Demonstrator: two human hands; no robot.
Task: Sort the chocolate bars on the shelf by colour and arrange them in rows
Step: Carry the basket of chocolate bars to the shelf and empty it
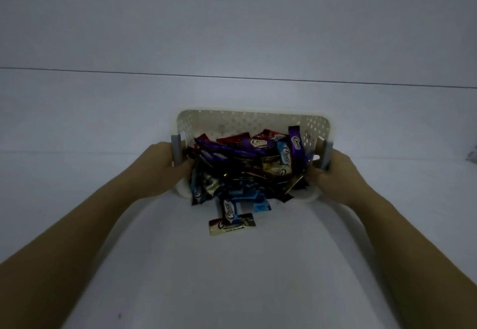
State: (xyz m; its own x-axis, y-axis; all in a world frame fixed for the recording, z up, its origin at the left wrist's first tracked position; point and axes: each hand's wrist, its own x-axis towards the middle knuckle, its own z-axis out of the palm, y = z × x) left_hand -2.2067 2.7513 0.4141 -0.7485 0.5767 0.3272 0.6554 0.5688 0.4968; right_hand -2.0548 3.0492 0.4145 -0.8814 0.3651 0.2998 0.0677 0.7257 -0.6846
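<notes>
Gold chocolate bar [231, 224] crosswise near white basket [232, 121]

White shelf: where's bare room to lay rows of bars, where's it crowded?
Bare white shelf: the strip between the white perforated plastic basket and the back wall; outside the left hand and right hand; between the forearms, below the gold-wrapped bar. Crowded: the basket's mouth, piled with mixed bars.

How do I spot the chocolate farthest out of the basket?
Find the white basket with holes, held by the left hand and right hand. Bars spill from its near edge onto the white shelf. The gold bar lies nearest the person, turned sideways, while the blue bars above it point towards the basket.
</notes>
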